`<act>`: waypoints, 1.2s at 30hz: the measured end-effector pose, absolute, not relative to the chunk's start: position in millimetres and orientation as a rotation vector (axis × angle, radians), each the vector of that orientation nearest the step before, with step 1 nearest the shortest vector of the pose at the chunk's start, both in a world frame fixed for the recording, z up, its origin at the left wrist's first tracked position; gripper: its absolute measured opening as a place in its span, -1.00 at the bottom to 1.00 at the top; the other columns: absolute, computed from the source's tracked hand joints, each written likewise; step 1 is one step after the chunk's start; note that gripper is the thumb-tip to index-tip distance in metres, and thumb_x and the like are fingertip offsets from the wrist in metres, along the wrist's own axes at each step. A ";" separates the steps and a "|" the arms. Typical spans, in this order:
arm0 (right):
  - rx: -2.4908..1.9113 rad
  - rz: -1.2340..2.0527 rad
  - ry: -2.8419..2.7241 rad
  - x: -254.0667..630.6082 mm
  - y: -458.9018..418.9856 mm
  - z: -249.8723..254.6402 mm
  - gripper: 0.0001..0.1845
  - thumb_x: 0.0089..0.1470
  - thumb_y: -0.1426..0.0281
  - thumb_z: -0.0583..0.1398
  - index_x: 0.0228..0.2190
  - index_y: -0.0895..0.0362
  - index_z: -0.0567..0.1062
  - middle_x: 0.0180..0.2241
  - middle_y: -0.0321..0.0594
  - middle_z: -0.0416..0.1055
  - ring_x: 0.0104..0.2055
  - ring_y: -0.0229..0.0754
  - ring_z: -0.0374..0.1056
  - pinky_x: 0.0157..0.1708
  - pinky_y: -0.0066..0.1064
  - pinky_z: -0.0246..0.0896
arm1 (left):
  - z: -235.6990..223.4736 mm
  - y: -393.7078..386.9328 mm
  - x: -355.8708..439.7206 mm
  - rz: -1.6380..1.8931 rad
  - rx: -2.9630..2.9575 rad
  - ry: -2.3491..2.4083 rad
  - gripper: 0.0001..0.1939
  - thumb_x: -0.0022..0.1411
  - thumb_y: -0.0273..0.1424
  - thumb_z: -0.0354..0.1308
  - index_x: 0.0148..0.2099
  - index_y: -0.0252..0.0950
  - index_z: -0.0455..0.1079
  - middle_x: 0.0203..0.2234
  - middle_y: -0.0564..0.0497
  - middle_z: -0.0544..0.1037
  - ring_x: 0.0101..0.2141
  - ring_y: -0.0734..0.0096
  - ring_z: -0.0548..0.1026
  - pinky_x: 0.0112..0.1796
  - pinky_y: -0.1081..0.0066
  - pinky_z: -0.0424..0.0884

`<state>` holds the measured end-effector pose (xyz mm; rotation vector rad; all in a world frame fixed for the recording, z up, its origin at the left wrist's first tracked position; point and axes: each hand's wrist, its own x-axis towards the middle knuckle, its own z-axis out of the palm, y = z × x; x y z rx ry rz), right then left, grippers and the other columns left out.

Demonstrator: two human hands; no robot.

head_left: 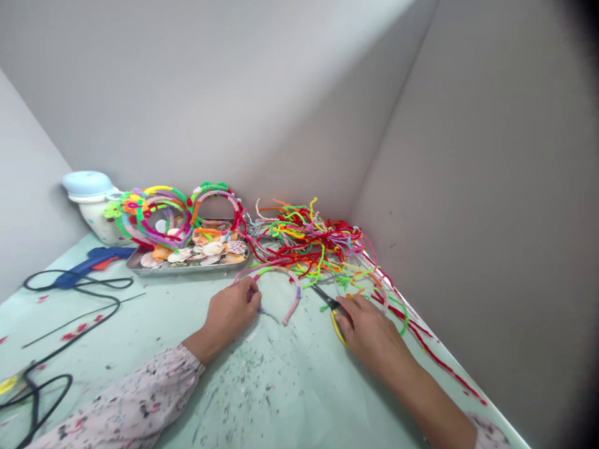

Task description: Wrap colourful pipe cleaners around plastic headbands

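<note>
My left hand (234, 312) is closed on one side of a headband (294, 305) wrapped in pink, green and purple pipe cleaners. The band arches over the table, and a thin greyish strand (271, 315) trails beside my fingers. In my right hand (367, 321) is a pair of scissors (336, 315) with yellow-and-black handles, the dark blades pointing up and left towards the band. Just beyond the blades lies a tangled heap of coloured pipe cleaners (318, 237). Part of the headband is hidden behind my left fingers.
A metal tray (187, 272) of seashells (213, 248) stands at the back, with several decorated headbands (161, 190) resting on it. To its left are a blue glue gun (77, 272), a black cable (115, 307) and a cup with a light-blue lid (96, 212). Grey walls (290, 93) enclose the table.
</note>
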<state>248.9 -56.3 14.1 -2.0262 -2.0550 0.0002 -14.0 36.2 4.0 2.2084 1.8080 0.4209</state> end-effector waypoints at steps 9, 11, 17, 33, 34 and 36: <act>-1.412 0.276 -2.169 212.8 -56.8 13.8 -0.71 0.15 0.46 0.09 -0.10 0.08 0.46 -0.15 -0.13 0.40 -0.13 -0.14 0.35 -0.11 -0.31 0.29 | 2.3 35.4 -16.1 0.505 2.166 1.791 -0.86 0.21 -0.33 0.01 -0.21 -0.19 0.37 -0.42 0.07 0.56 -0.41 0.36 0.48 -0.45 0.44 0.13; -1.315 0.265 -2.219 199.2 -53.2 12.6 -0.72 0.12 0.47 0.13 -0.11 0.08 0.47 -0.15 -0.14 0.40 -0.09 -0.12 0.32 -0.07 -0.28 0.27 | 0.3 36.0 -16.9 0.547 2.158 1.774 -0.85 0.22 -0.31 0.02 -0.20 -0.18 0.37 -0.43 0.08 0.56 -0.42 0.36 0.47 -0.46 0.44 0.13; -1.282 0.145 -2.252 172.0 -28.8 2.8 -0.78 0.11 0.45 0.16 -0.17 0.12 0.47 -0.18 -0.10 0.39 -0.11 -0.06 0.28 -0.09 -0.19 0.22 | -4.6 37.4 -16.3 0.739 2.103 1.562 -0.85 0.23 -0.36 0.03 -0.16 -0.22 0.37 -0.49 0.10 0.51 -0.47 0.44 0.42 -0.41 0.47 0.22; -1.255 0.168 -2.040 182.4 -16.2 -5.4 -0.86 0.13 0.51 0.10 -0.35 0.15 0.47 -0.34 -0.14 0.42 -0.22 -0.10 0.27 -0.18 -0.26 0.19 | -4.2 27.6 -9.3 0.829 2.289 1.005 -0.83 0.27 -0.44 0.03 -0.21 -0.27 0.46 -0.30 -0.01 0.49 -0.26 0.40 0.44 -0.20 0.42 0.34; -1.249 0.173 -2.047 182.5 -15.5 -6.6 -0.87 0.13 0.51 0.10 -0.35 0.16 0.47 -0.34 -0.14 0.41 -0.22 -0.10 0.27 -0.18 -0.25 0.19 | -5.1 28.2 -9.5 0.820 2.304 1.003 -0.83 0.27 -0.45 0.02 -0.22 -0.28 0.45 -0.31 -0.01 0.49 -0.26 0.39 0.44 -0.19 0.42 0.33; -1.235 0.187 -2.063 182.7 -14.7 -8.1 -0.88 0.12 0.51 0.12 -0.33 0.15 0.47 -0.33 -0.14 0.41 -0.22 -0.10 0.27 -0.18 -0.24 0.19 | -6.2 28.8 -9.9 0.798 2.325 1.016 -0.84 0.28 -0.45 0.01 -0.23 -0.28 0.43 -0.32 0.00 0.48 -0.27 0.40 0.43 -0.21 0.42 0.33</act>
